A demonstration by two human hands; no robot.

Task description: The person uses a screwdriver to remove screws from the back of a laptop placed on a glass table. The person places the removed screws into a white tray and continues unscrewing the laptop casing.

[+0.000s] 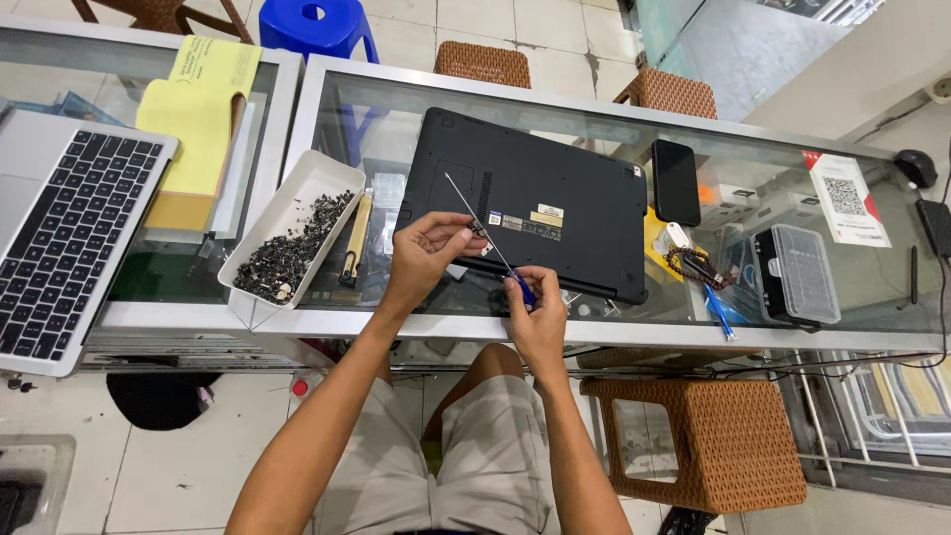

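two bare hands are seen over the near edge of a glass counter [872, 332]. a thin screwdriver [485, 233] with a blue handle is gripped in the right hand [538, 315], fingers closed around the handle, the long metal shaft slanting up and to the left across the underside of a black laptop [555, 198]. the left hand [424, 253] is curled with fingertips pinched narrowly at the shaft, where a small dark part appears to be held; what it is cannot be told. the black laptop is laid upside down on the glass, its near edge just beyond both hands.

a white rectangular tray [302, 188], partly filled with a heap of small dark screws [292, 250], is set at an angle to the left of the laptop, and a wooden-handled tool [354, 241] lies just beside it. further left, an open silver laptop [69, 238] with a black keyboard is placed beside a yellow paper pad [198, 119]. to the right of the black laptop, a black phone [676, 180] lies flat, with a string of dark beads [698, 266], a blue pen [720, 312] and a clear-lidded compartment box [797, 272] near it. a wicker stool [708, 436] stands on the floor at the person's right, and a blue plastic stool [317, 25] beyond the counter.
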